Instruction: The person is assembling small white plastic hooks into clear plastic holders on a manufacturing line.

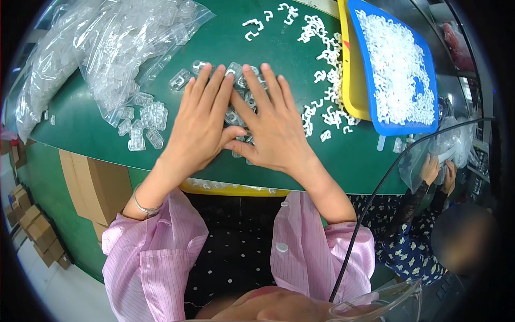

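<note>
Closest in, the edge of a yellow tray peeks out under the table lip at about 6 o'clock, just past the pink striped sleeves.

Then both hands, flat on the green table. The left hand and right hand lie palm down with fingers spread and pointing toward 12 o'clock, thumbs meeting in the middle. Neither is closed on anything; they're pressing on a little heap of clear plastic clips, dead centre of the table.

Those clips look tiny, light and stiff, probably slick too, so I'd guess they skate around under a palm. A fingertip pinch on the edges seems the way to pick one up.

More clear ones are loose at 9 o'clock, spilling from the clear plastic bags up at 10 to 11 o'clock.

White hook-shaped parts are scattered at 1 o'clock, with loads more in the blue tray, which sits on another yellow tray.

Off at 4 o'clock, another person's hands are on a bag.
</note>
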The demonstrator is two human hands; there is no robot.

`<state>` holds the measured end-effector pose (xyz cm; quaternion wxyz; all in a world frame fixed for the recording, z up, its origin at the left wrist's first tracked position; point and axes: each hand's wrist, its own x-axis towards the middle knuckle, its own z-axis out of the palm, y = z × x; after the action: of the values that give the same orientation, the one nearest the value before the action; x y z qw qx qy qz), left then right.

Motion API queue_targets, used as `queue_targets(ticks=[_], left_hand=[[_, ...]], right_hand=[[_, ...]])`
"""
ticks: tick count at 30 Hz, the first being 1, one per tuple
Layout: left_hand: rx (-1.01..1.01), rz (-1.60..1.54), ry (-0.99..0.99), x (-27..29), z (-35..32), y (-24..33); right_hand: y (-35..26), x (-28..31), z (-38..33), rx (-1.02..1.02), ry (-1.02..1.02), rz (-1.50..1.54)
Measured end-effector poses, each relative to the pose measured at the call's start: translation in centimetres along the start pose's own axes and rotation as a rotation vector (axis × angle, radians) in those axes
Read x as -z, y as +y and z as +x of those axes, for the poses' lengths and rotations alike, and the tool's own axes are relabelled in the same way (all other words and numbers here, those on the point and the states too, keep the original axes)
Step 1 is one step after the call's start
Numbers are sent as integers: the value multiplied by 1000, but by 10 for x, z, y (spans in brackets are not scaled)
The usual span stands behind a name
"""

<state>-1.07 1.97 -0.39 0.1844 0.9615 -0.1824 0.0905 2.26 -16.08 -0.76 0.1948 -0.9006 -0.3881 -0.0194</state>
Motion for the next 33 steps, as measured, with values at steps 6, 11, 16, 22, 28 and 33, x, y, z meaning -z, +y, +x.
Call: queue_targets(ticks=[6,11,16,22,28,33], left_hand=[[-85,-142,154,-14,-25,-10],[30,123,125,9,-27,-29],[-40,-27,-68,6,-36,-12],[-91,-25,-159,10,-55,-10],[-229,-88,306,2,-77,-14],[-101,-49,250,-8,-101,-2]], right_hand=[[-5,-11,-8,70,-8,98],[-3,-3,-3,81,93,139],[-10,-6,-7,95,-21,37],[-11,-8,-19,117,-42,48],[-13,-5,-15,137,15,52],[-24,-14,0,292,-48,-34]])
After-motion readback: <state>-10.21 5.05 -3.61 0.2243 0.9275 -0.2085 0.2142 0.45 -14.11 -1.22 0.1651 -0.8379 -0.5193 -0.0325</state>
